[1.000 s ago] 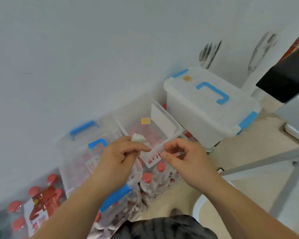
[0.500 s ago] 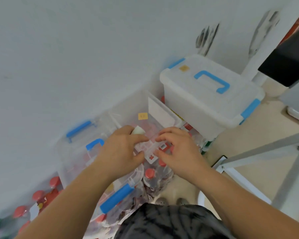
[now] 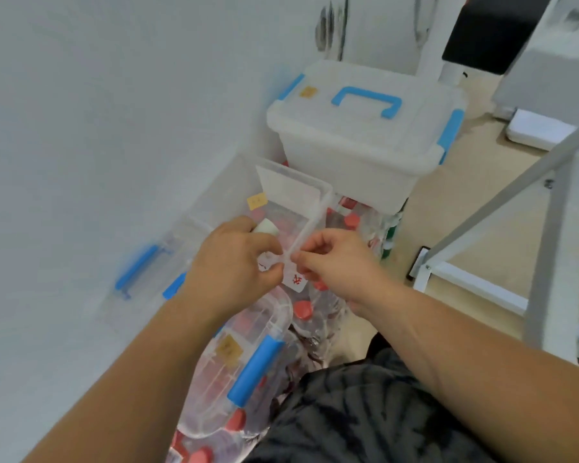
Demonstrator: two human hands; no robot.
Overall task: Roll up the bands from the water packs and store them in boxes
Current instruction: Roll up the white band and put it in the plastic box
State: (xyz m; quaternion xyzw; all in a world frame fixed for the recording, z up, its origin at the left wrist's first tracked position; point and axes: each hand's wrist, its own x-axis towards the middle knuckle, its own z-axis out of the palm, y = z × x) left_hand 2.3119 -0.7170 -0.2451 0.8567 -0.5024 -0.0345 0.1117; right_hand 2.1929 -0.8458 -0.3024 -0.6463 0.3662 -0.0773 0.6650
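Translucent plastic, thin and flat: the band (image 3: 294, 279), with its white red-printed tag, sits just above the open clear box (image 3: 291, 182). I see my left grip (image 3: 234, 262) and right grip (image 3: 335, 262) each pinching it, fingertips nearly touching; the left also holds a small white roll (image 3: 265, 226). Behind the open box stands a frosted lidded box (image 3: 365, 135) with a blue handle. Red-capped water packs (image 3: 303, 309) lie below it, partly hidden by my forearms.

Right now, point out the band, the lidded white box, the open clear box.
band (image 3: 296, 280), head view, printed white end.
lidded white box (image 3: 358, 128), head view, lid top.
open clear box (image 3: 295, 178), head view, far rim.
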